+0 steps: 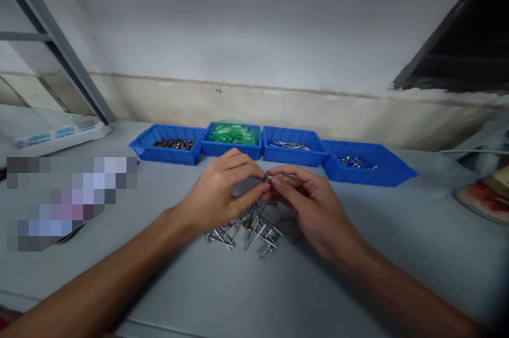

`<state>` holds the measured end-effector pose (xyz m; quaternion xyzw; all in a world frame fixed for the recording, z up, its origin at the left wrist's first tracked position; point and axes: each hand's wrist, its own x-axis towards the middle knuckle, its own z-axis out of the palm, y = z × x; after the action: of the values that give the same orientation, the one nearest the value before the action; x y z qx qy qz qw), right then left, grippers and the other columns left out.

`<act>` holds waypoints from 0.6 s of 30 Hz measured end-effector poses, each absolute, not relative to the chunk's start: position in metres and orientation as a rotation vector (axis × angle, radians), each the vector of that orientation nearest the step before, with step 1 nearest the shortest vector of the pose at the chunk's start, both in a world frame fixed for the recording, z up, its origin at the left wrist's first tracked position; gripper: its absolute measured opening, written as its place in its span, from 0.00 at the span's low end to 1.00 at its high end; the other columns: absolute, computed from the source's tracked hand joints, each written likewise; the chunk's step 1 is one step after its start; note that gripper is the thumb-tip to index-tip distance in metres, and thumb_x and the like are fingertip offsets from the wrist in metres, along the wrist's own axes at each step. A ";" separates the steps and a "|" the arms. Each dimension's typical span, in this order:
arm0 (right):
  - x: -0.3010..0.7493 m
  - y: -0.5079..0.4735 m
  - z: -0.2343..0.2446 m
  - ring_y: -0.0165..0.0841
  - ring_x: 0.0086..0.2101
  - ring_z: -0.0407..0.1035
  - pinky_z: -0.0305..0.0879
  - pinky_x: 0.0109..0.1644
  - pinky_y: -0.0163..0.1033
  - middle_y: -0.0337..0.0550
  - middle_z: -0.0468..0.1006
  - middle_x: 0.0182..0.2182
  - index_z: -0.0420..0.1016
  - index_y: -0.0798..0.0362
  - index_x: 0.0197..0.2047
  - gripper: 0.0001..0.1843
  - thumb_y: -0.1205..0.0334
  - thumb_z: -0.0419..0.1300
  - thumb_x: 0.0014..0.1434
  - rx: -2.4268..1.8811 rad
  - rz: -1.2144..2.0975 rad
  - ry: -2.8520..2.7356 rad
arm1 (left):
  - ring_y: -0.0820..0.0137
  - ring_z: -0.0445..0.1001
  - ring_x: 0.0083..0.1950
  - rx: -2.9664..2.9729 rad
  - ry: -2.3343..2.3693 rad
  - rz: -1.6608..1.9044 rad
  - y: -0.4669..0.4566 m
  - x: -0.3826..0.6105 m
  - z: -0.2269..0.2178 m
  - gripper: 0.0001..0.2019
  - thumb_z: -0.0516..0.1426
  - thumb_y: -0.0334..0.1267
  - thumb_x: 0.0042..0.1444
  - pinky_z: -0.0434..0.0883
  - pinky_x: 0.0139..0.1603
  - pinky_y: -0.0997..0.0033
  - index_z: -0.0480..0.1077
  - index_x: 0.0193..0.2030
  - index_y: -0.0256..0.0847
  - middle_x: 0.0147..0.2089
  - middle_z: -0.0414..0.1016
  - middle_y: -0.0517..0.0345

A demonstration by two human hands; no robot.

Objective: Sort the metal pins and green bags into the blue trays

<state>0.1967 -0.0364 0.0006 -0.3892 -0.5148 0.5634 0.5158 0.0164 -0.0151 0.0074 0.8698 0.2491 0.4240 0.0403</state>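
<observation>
Over the far edge of a heap of metal pins, left hand and right hand pinch one small part, fingers nearly together, seemingly working it; the next move likely calls for steadiness.

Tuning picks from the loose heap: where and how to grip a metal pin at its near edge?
Likely by the near end of a metal pin, pinched crosswise, coming from the near side: it is long and thin, that end pokes out onto the tabletop, and the left hand and right hand partly screen the far side.
</observation>
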 end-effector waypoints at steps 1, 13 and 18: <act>0.196 -0.037 0.001 0.29 0.29 0.75 0.73 0.39 0.37 0.38 0.79 0.26 0.76 0.51 0.38 0.09 0.59 0.66 0.53 -0.925 1.354 -1.242 | 0.69 0.71 0.38 2.672 0.783 1.296 -0.015 0.016 0.008 0.03 0.57 0.32 0.60 0.69 0.43 0.65 0.72 0.40 0.37 0.37 0.77 0.55; 0.229 -0.017 0.005 0.31 0.34 0.71 0.67 0.40 0.38 0.40 0.79 0.36 0.79 0.50 0.37 0.06 0.63 0.59 0.58 -1.144 0.618 -2.181 | 0.60 0.72 0.40 2.517 2.261 1.446 0.035 -0.074 0.023 0.14 0.54 0.46 0.59 0.66 0.44 0.53 0.73 0.31 0.40 0.32 0.75 0.49; 0.236 -0.014 0.004 0.32 0.39 0.71 0.65 0.46 0.40 0.41 0.78 0.39 0.79 0.49 0.41 0.10 0.68 0.59 0.58 -1.035 0.511 -2.489 | 0.53 0.72 0.42 2.266 2.463 1.363 0.044 -0.089 0.015 0.17 0.54 0.51 0.57 0.65 0.43 0.50 0.74 0.29 0.41 0.33 0.75 0.45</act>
<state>0.2359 -0.0144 0.0040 -0.3698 -0.8893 0.1826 0.1975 -0.0887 0.0439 0.0155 0.6096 0.6628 0.3667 -0.2338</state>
